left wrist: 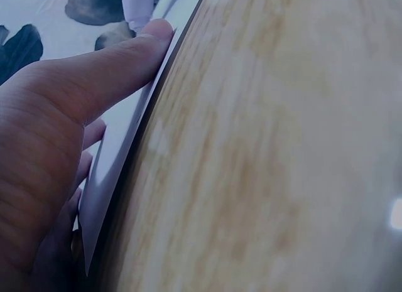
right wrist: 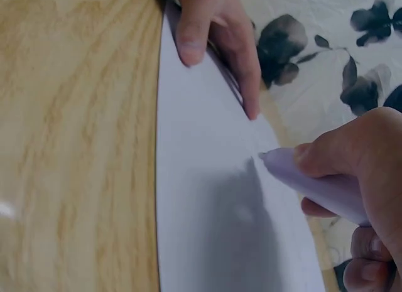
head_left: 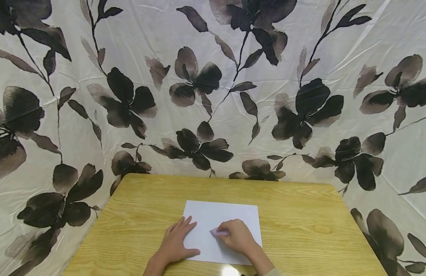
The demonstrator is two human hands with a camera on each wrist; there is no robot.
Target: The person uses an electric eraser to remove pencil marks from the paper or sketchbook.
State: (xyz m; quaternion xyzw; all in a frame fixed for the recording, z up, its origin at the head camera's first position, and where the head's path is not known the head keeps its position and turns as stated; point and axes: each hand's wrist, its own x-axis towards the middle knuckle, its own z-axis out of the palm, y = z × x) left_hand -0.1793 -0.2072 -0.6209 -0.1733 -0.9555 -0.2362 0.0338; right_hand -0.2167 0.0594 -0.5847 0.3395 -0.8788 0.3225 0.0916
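Observation:
A white sheet of paper (head_left: 221, 213) lies flat near the front of the wooden table. My left hand (head_left: 175, 242) rests on the sheet's left side, fingers spread and thumb apart. In the left wrist view, the thumb (left wrist: 103, 75) presses near the paper's edge. Over the right half of the sheet, my right hand (head_left: 238, 235) grips a thick lavender pen-shaped tool (right wrist: 320, 185) between thumb and fingers. Its tapered tip points left, at or just above the paper's middle; I cannot tell if it touches. No clear mark shows on the sheet.
The wooden table (head_left: 309, 218) extends around the paper on every side. A white cloth with dark flowers (head_left: 247, 126) hangs behind the table and along both its sides. A bright light reflection (head_left: 230, 270) shows at the table's front.

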